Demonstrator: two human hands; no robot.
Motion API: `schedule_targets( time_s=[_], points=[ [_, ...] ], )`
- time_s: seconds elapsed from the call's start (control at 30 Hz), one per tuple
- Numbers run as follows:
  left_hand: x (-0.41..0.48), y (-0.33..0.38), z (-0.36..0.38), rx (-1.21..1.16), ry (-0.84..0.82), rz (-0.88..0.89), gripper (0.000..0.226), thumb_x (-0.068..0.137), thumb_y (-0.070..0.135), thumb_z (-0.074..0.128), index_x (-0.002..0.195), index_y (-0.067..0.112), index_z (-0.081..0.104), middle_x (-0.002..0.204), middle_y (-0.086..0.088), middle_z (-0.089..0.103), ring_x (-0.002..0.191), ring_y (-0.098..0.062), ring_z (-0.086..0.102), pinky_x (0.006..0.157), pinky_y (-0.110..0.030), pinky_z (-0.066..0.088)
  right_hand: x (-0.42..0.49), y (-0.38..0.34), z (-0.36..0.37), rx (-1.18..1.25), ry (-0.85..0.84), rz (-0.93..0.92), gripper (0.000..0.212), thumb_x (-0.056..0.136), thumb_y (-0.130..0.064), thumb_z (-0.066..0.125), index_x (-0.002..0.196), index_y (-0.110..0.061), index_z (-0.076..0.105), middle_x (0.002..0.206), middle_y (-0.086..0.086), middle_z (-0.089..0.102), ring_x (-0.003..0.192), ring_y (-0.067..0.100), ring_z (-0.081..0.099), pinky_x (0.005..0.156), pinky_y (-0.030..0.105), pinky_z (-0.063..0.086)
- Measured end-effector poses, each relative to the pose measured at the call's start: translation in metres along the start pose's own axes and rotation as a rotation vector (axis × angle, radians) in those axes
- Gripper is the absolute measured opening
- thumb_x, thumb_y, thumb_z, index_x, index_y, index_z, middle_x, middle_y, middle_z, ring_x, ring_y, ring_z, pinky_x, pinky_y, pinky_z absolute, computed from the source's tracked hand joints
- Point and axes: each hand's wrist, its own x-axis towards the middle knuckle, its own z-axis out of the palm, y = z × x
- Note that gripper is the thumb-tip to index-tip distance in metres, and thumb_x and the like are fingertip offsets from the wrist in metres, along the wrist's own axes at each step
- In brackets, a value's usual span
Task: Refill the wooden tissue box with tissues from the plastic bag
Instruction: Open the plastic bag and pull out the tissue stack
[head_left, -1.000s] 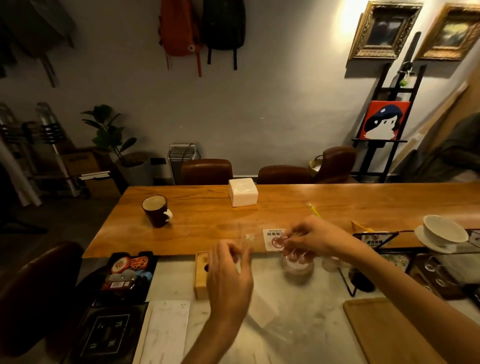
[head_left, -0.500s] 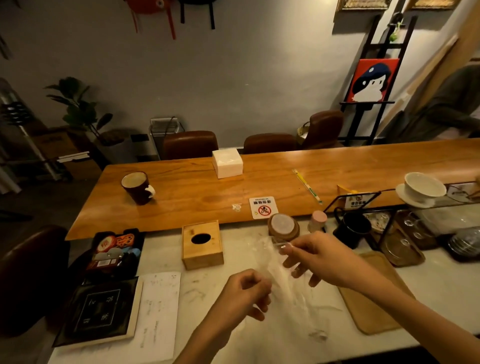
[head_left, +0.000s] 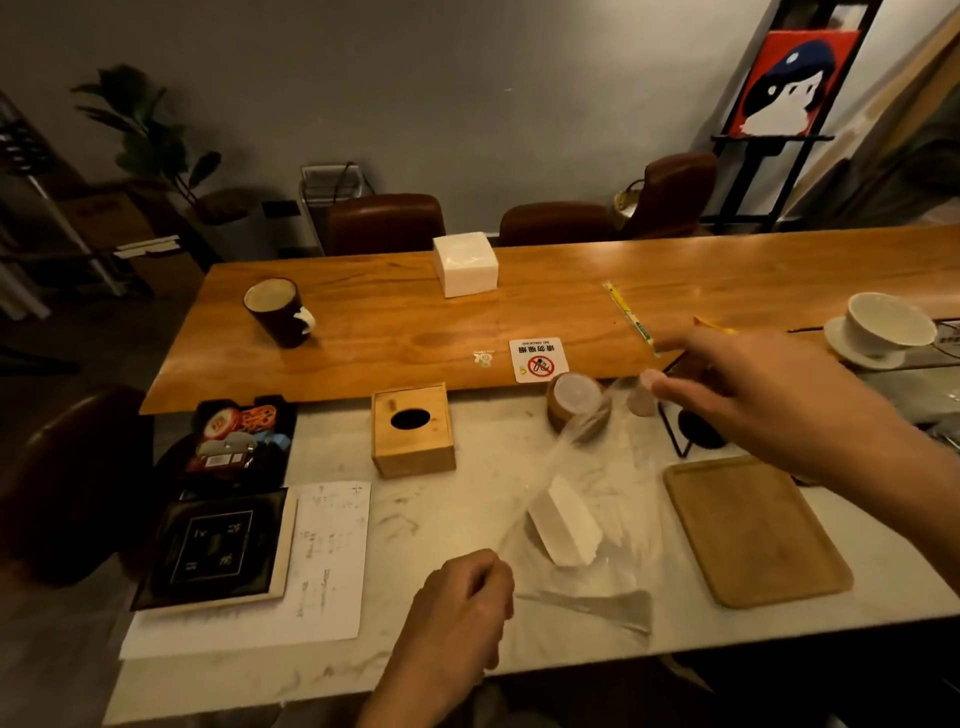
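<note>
- White tissues (head_left: 563, 525) now show as a stack inside the plastic bag (head_left: 571, 447), on or just above the marble counter (head_left: 441, 519) and near the wooden box (head_left: 413, 428), to its right. Half a second ago the bag hung bunched between the hands.
- The left hand (head_left: 457, 597) grips the bag's near end in curled fingers.
- The right hand (head_left: 753, 395) pinches the far end, raised.
- Both hands have drawn well apart, pulling the bag taut.
- The box's hole looks dark and unfilled, so the tissues probably have to come out of the bag next.
</note>
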Motion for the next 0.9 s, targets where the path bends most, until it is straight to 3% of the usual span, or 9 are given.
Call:
schedule_targets(
  time_s=[0.07, 0.2, 0.27, 0.37, 0.5, 0.63, 0.73, 0.8, 0.9],
  points=[
    [-0.002, 0.002, 0.002, 0.002, 0.010, 0.012, 0.037, 0.095, 0.027, 0.042, 0.061, 0.017, 0.052, 0.047, 0.005, 0.051, 0.046, -0.012, 0.048, 0.049, -0.029, 0.041, -0.008, -0.030, -0.015, 0.063, -0.068, -0.138, 0.029, 0.094, -0.035, 0.053, 0.122, -0.032, 0.057, 0.108, -0.014, 0.066, 0.086, -0.001, 0.056, 0.072, 0.013, 0.045],
    [-0.002, 0.002, 0.002, 0.008, 0.001, 0.017, 0.042, 0.098, 0.030, 0.039, 0.062, 0.015, 0.054, 0.050, 0.001, 0.053, 0.049, -0.013, 0.051, 0.050, -0.028, 0.042, 0.018, -0.085, 0.020, -0.153, -0.749, -0.196, 0.032, 0.096, -0.022, 0.055, 0.127, -0.022, 0.059, 0.119, -0.003, 0.065, 0.104, 0.014, 0.060, 0.086, 0.026, 0.048],
    [-0.001, 0.003, 0.006, 0.008, -0.010, 0.009, 0.042, 0.099, 0.030, 0.039, 0.063, 0.014, 0.055, 0.055, -0.001, 0.055, 0.054, -0.014, 0.053, 0.050, -0.025, 0.042, 0.043, -0.098, 0.057, -0.344, -0.991, -0.106, 0.038, 0.094, -0.021, 0.058, 0.130, -0.009, 0.056, 0.109, 0.005, 0.067, 0.092, 0.019, 0.063, 0.084, 0.030, 0.050],
    [0.002, 0.003, 0.012, -0.020, -0.047, -0.027, 0.043, 0.098, 0.032, 0.038, 0.064, 0.017, 0.058, 0.058, -0.001, 0.059, 0.054, -0.013, 0.055, 0.051, -0.025, 0.044, 0.066, -0.107, 0.083, -0.515, -0.952, 0.007, 0.033, 0.096, -0.014, 0.053, 0.126, 0.001, 0.057, 0.095, 0.007, 0.061, 0.080, 0.019, 0.058, 0.073, 0.030, 0.049],
    [0.009, 0.000, 0.014, 0.113, -0.054, 0.039, 0.026, 0.097, 0.039, 0.040, 0.088, 0.023, 0.058, 0.080, 0.003, 0.066, 0.070, -0.012, 0.060, 0.068, -0.033, 0.050, 0.085, -0.106, 0.089, -0.457, -0.937, 0.185, 0.033, 0.098, -0.017, 0.045, 0.123, -0.002, 0.059, 0.107, 0.009, 0.072, 0.105, 0.022, 0.064, 0.090, 0.034, 0.046],
    [0.013, 0.002, 0.002, 0.338, -0.073, 0.135, 0.055, 0.092, 0.036, 0.046, 0.134, 0.041, 0.011, 0.133, -0.002, 0.053, 0.101, -0.022, 0.061, 0.089, -0.038, 0.050, 0.070, -0.106, 0.095, -0.602, -1.077, 0.140, 0.034, 0.098, -0.021, 0.050, 0.128, -0.007, 0.059, 0.103, 0.004, 0.071, 0.096, 0.018, 0.066, 0.081, 0.032, 0.049],
    [0.020, 0.008, -0.005, 0.376, -0.050, 0.230, 0.079, 0.094, 0.039, 0.047, 0.143, 0.045, -0.014, 0.152, 0.001, 0.030, 0.111, -0.025, 0.059, 0.089, -0.038, 0.047, 0.061, -0.109, 0.113, -0.466, -1.160, 0.124, 0.066, 0.094, -0.014, 0.058, 0.151, -0.019, 0.025, 0.107, 0.005, 0.066, 0.082, 0.018, 0.066, 0.078, 0.031, 0.050],
    [0.032, 0.010, -0.010, 0.430, -0.036, 0.262, 0.080, 0.095, 0.039, 0.049, 0.148, 0.038, -0.011, 0.150, 0.001, 0.032, 0.115, -0.025, 0.057, 0.090, -0.037, 0.045, 0.062, -0.109, 0.121, -0.166, -1.183, 0.278, 0.075, 0.092, 0.000, 0.057, 0.152, -0.024, 0.020, 0.135, 0.009, 0.057, 0.106, 0.025, 0.066, 0.093, 0.035, 0.051],
    [0.058, 0.012, -0.017, 0.568, 0.002, 0.261, 0.049, 0.097, 0.038, 0.047, 0.140, 0.024, 0.030, 0.135, -0.003, 0.051, 0.110, -0.024, 0.059, 0.081, -0.033, 0.045, 0.059, -0.104, 0.118, 0.007, -1.107, 0.402, 0.055, 0.089, 0.001, 0.059, 0.140, -0.014, 0.045, 0.133, 0.008, 0.060, 0.112, 0.026, 0.065, 0.090, 0.036, 0.051]
  ],
)
